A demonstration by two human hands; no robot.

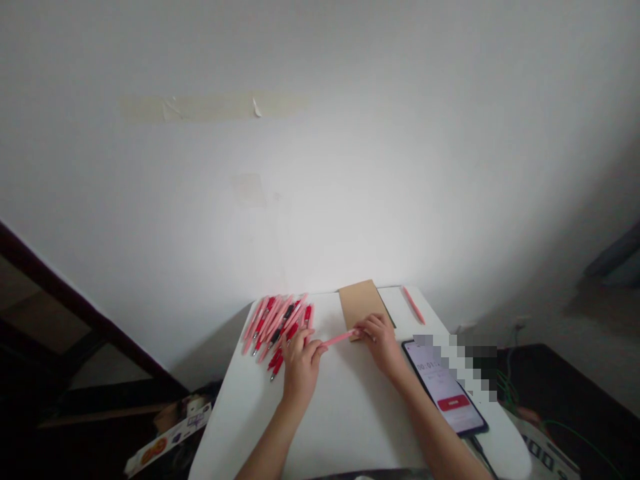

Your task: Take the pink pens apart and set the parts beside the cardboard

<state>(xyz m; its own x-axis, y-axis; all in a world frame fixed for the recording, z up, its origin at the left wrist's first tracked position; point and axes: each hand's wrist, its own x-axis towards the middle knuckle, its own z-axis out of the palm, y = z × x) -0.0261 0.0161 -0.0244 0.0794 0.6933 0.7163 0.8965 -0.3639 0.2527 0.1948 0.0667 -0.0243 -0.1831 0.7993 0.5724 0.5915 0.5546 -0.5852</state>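
A pink pen [339,339] spans the gap between my two hands, a little above the white table. One end of it is pinched by my left hand [303,353], whose fingers are closed. My right hand [377,337] grips the other end, over the lower part of a brown notebook [357,303]. Just beyond my left hand lies a heap of pens [273,323], mostly pink, with several red ones and a black one among them. Another pink pen [414,305] rests alone at the table's far right.
On the white table [345,413], a phone [445,387] showing a timer lies right of my right forearm, with a cable at its near end. The wall [320,167] stands behind the table. A printed box [170,440] sits lower left, off the table.
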